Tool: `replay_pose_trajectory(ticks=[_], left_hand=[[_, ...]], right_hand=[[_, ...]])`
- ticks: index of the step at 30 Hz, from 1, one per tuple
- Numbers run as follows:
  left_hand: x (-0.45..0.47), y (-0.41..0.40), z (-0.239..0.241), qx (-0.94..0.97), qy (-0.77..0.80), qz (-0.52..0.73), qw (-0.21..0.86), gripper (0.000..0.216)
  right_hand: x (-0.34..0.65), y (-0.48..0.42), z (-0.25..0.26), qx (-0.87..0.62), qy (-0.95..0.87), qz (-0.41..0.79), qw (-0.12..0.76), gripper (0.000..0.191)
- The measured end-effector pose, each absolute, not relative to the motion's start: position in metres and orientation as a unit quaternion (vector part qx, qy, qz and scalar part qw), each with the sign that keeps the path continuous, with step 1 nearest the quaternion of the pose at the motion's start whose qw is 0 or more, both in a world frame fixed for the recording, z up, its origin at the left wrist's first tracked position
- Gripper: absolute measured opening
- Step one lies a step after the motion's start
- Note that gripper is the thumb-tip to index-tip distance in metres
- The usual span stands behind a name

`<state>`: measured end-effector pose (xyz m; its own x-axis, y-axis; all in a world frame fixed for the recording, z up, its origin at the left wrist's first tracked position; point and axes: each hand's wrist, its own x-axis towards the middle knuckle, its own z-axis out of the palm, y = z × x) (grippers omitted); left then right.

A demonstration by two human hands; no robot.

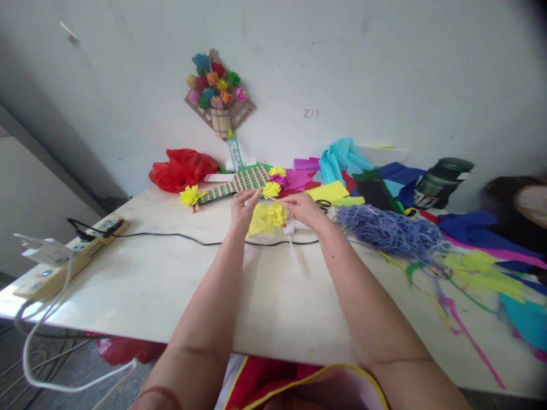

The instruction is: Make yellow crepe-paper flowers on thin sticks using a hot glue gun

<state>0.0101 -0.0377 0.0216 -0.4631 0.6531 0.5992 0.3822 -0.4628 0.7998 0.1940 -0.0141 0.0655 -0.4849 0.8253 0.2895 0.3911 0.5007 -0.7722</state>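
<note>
Both my arms reach out over a pale table [171, 285]. My left hand [243, 208] and my right hand [304, 208] are closed in pinches on the two ends of a thin strand stretched between them. Just below the strand lies crumpled yellow tissue paper [267, 218] with a ruffled yellow flower shape. Behind my hands lies a green and pink striped stick fan [239, 182] with yellow and purple paper flowers [273, 181] on it. Another yellow paper flower [190, 196] lies to the left of the fan.
A yellow power strip [68, 256] with a black cable [179, 236] sits at left. A red plastic bag [182, 168], a glue bottle [235, 152], coloured paper sheets [342, 165], black scissors [323, 204], a pile of blue rubber bands [388, 230] and a dark jar [442, 182] crowd the back and right. A flower craft [219, 91] hangs on the wall. Another person [519, 208] is at far right.
</note>
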Motion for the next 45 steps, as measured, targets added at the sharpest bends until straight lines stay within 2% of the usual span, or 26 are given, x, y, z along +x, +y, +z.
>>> replay_pose_trajectory(ticks=[4, 7, 11, 15, 18, 21, 25, 31, 36, 40, 43, 45], left_hand=[[0.019, -0.040, 0.024, 0.445, 0.471, 0.732, 0.211, 0.025], [0.020, -0.042, 0.026, 0.448, 0.465, 0.731, 0.220, 0.028], [0.016, -0.045, 0.028, 0.475, 0.506, 0.700, 0.167, 0.036], [0.013, -0.049, 0.030, 0.499, 0.596, 0.627, 0.053, 0.044], [0.012, -0.052, 0.034, 0.505, 0.655, 0.562, -0.012, 0.044], [0.011, -0.053, 0.036, 0.491, 0.686, 0.536, -0.030, 0.043], [0.011, -0.050, 0.033, 0.474, 0.656, 0.586, 0.042, 0.043], [0.020, -0.042, 0.031, 0.355, 0.490, 0.747, 0.275, 0.036], [0.016, -0.043, 0.035, 0.253, 0.440, 0.798, 0.324, 0.037], [0.000, -0.042, 0.030, 0.280, 0.515, 0.781, 0.215, 0.027], [-0.012, -0.042, 0.025, 0.301, 0.643, 0.703, 0.033, 0.007], [-0.015, -0.042, 0.023, 0.325, 0.684, 0.650, -0.063, 0.011]], right_hand=[[0.192, -0.015, 0.065, -0.362, -0.793, 0.363, 0.329, 0.032], [0.190, -0.014, 0.063, -0.360, -0.791, 0.368, 0.332, 0.030], [0.187, -0.013, 0.061, -0.371, -0.804, 0.319, 0.338, 0.027], [0.185, -0.017, 0.062, -0.387, -0.831, 0.250, 0.313, 0.026], [0.183, -0.022, 0.064, -0.395, -0.847, 0.203, 0.293, 0.026], [0.182, -0.028, 0.067, -0.411, -0.856, 0.152, 0.275, 0.027], [0.180, -0.036, 0.072, -0.428, -0.865, 0.072, 0.252, 0.030], [0.179, -0.048, 0.077, -0.420, -0.881, -0.083, 0.201, 0.034], [0.182, -0.048, 0.074, -0.413, -0.884, -0.133, 0.176, 0.038], [0.184, -0.045, 0.073, -0.424, -0.879, -0.127, 0.179, 0.038], [0.185, -0.044, 0.073, -0.423, -0.878, -0.127, 0.185, 0.037], [0.185, -0.042, 0.072, -0.424, -0.876, -0.129, 0.189, 0.037]])
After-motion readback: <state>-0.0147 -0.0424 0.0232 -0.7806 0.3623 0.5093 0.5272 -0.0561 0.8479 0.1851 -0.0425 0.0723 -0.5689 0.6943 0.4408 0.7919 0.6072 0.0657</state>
